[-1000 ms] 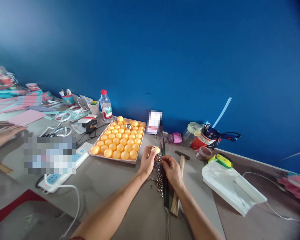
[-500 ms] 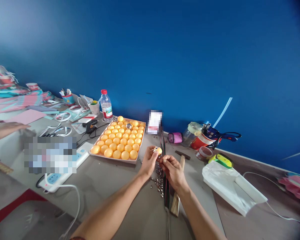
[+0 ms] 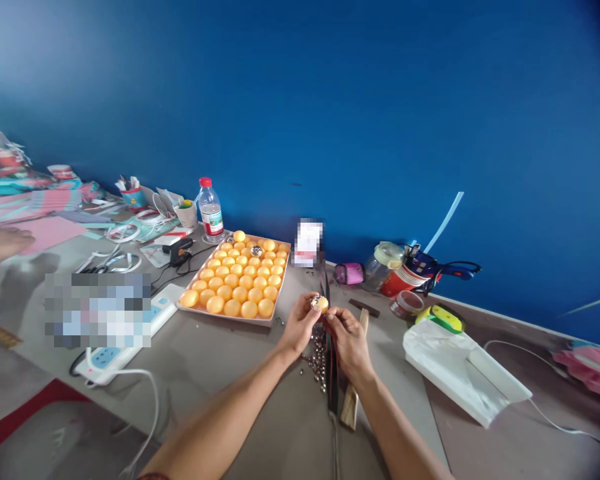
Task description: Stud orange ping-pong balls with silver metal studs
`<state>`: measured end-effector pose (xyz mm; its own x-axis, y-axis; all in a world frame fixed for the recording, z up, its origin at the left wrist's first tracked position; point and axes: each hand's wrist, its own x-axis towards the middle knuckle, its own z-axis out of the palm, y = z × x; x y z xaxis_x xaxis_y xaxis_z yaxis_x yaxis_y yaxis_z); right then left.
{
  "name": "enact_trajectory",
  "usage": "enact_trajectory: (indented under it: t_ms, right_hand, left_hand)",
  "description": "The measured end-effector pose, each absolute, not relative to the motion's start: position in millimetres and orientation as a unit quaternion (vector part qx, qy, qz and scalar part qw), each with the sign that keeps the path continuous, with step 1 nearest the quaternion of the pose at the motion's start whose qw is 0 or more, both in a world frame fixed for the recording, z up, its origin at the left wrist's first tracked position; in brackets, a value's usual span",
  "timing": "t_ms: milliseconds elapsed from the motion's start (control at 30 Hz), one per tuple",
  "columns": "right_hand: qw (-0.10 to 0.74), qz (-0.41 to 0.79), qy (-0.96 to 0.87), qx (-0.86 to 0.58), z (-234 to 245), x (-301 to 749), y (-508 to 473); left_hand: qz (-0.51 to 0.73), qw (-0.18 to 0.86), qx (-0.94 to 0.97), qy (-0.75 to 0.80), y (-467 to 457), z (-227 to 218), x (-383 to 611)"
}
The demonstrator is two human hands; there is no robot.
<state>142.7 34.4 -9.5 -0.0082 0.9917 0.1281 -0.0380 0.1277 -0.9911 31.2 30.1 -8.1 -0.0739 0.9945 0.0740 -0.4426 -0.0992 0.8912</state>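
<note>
My left hand (image 3: 299, 328) is closed around an orange ball (image 3: 322, 304) that has shiny silver bits on its upper left side. The fingers of my right hand (image 3: 349, 341) are pinched together close beside the ball; whatever they hold is too small to make out. Under and between my hands lie scattered silver studs (image 3: 319, 363), with a dark strap (image 3: 333, 383) running past them. A hammer (image 3: 351, 403) with a wooden handle rests by my right wrist. To the left, a shallow box (image 3: 226, 315) holds rows of orange balls (image 3: 240, 293) and one silver-covered ball (image 3: 257, 251).
A power strip (image 3: 130, 340), a glue gun (image 3: 179, 253) and a bottle (image 3: 211, 213) stand left. At right are a jar (image 3: 384, 263), a red cup (image 3: 400, 283), a yellow-green object (image 3: 443, 319) and a white paper tray (image 3: 467, 373). Another person's hand (image 3: 3, 243) reaches in at far left.
The ball in my left hand has turned slightly and moved a little right and down. My right fingers stay pinched beside it. The other person's hand has pulled back to the left.
</note>
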Motion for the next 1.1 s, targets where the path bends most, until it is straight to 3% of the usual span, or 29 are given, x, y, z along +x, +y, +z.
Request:
enact_trajectory:
  t_ms: [767, 933, 1100]
  right_hand:
    - [0.522, 0.456, -0.518, -0.501, -7.6, 143.8, 34.4]
    - [0.540, 0.483, -0.508, -0.465, -9.7, 143.0, 34.9]
    - [0.459, 0.335, -0.655, -0.498, -7.4, 146.1, 33.6]
  left_hand:
    - [0.609, 0.488, 0.471, 0.411, 25.6, -13.2, 29.8]
    - [0.633, 0.559, 0.390, 0.366, 26.5, -7.8, 33.3]
    - [0.662, 0.580, 0.301, 0.366, 30.4, -4.5, 30.0]
